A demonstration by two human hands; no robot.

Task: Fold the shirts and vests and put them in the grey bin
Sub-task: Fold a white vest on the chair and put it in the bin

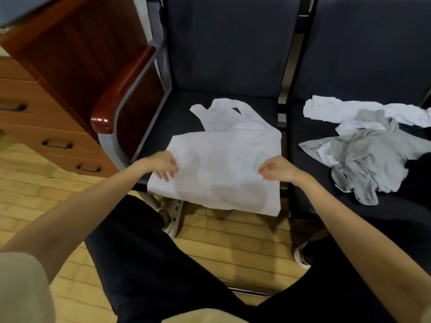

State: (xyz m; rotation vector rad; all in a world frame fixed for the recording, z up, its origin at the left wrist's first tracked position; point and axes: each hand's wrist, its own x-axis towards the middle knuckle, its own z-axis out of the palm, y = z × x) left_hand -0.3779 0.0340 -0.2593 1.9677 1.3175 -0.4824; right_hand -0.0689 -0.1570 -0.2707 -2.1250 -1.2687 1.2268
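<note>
1 white vest (224, 159) lies spread on the dark bench (163, 117) seat in front of you, its hem hanging over the front edge. Your left hand (162, 165) rests on its left side, fingers loosely apart; your right hand (278, 169) pinches its right edge. Well apart to the right, a heap of grey and white garments (363, 148) sits on the next seat.

The heap of grey and white clothes (370, 148) is running off the right edge, so its far side is not showing. The left hand (161, 165) is blurring, its fingertips indistinct, and the white vest (224, 164) is covering the seat's front edge.
</note>
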